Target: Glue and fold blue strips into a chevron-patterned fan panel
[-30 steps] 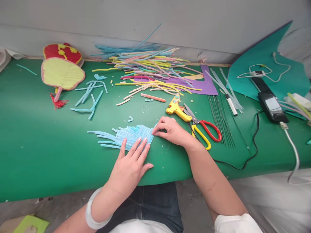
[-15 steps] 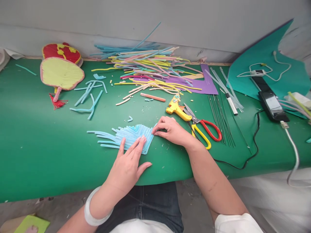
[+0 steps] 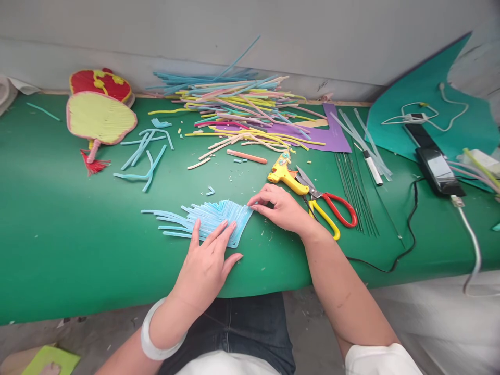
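Observation:
A fan-shaped panel of light blue pipe cleaners (image 3: 213,211) lies on the green tabletop, with several loose ends sticking out to its left. Flat across its lower part rests my left hand (image 3: 207,260), fingers spread and pressing on it. My right hand (image 3: 283,208) is closed in a pinch at the panel's right corner. Just beyond the right hand lie a yellow hot glue gun (image 3: 284,176) and scissors (image 3: 312,191) with one red and one yellow handle. A small bent blue scrap (image 3: 211,191) sits above the panel.
Behind is a heap of coloured pipe cleaners (image 3: 234,99) on purple sheet (image 3: 336,133). Blue offcuts (image 3: 142,148) and a yellow fan (image 3: 100,117) lie left. At right are thin wires (image 3: 353,192), clear glue sticks (image 3: 377,140), a marker (image 3: 373,167) and a black device (image 3: 439,166).
My right hand has shifted slightly along the panel's right corner, its fingertips moving a little right and up. My left hand stays pressed on the panel, nearly unmoved.

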Demonstrator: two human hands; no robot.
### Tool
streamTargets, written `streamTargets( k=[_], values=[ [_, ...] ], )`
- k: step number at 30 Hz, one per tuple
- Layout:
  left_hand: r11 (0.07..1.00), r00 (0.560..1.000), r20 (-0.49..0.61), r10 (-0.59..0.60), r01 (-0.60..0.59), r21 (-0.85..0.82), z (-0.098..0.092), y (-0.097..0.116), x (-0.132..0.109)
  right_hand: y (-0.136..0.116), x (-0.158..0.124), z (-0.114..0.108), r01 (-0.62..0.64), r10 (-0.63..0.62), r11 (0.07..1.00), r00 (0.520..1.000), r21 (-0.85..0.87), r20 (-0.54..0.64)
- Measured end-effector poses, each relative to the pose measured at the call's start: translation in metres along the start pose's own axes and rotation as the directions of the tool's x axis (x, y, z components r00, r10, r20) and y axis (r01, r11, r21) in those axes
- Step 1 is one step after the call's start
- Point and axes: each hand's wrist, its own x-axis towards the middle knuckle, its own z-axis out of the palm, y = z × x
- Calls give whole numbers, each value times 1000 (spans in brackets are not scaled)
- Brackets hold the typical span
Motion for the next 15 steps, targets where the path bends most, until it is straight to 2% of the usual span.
streamTargets(
  k=[6,15],
  values=[
    [999,998,-52,-26,27,23,2,4,4,3,0,2,19,-19,999,1000,-39,-10],
    [999,998,-66,-24,27,39,5,6,4,6,1,3,27,-25,997,999,-79,35]
  ],
)
